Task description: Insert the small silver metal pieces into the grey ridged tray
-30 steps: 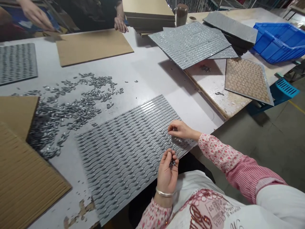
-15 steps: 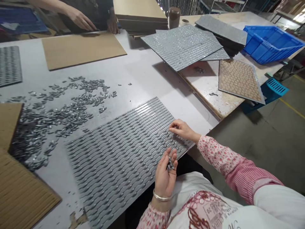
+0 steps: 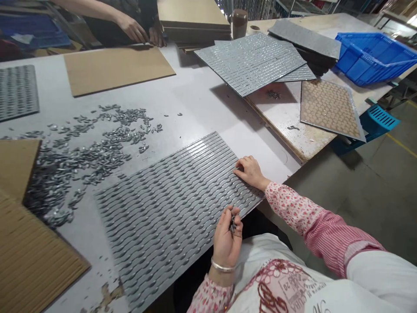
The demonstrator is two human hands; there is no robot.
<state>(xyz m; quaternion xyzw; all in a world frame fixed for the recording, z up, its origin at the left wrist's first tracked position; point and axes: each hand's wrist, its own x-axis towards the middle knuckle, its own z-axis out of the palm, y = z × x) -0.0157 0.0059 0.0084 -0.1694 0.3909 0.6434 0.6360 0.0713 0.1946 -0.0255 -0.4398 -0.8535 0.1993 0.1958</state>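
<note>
Right hand (image 3: 250, 172) pinching down on grey ribbed tray (image 3: 169, 208), far corner; left hand (image 3: 228, 238) nearer, cupping small metal pieces (image 3: 232, 224) off tray's near edge.

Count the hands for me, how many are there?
4. The person's left hand holds small metal pieces by the grey ridged sheet; the right hand presses on it. A co-worker's two hands touch the far cardboard sheet.

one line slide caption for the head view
Right hand presses on a grey ridged tray; left hand holds small metal pieces.
</note>
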